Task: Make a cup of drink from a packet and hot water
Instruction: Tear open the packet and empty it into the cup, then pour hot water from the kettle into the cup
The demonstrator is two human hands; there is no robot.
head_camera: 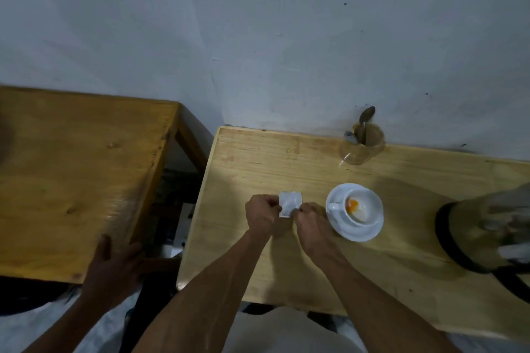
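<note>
A small silver packet (290, 202) is held above the light wooden table (258, 163), pinched on its left edge by my left hand (261, 212) and on its lower right corner by my right hand (309, 218). To the right of my hands a white cup (362, 208) stands on a white saucer (338, 226). Orange powder or liquid lies in the bottom of the cup. At the right edge sits a blurred kettle (484, 226) with a dark base and handle.
A clear glass (362, 146) holding spoons stands at the back of the table by the wall. A second, darker wooden table (71, 169) is on the left, with another person's hand (114, 261) resting on its near corner. A gap separates the two tables.
</note>
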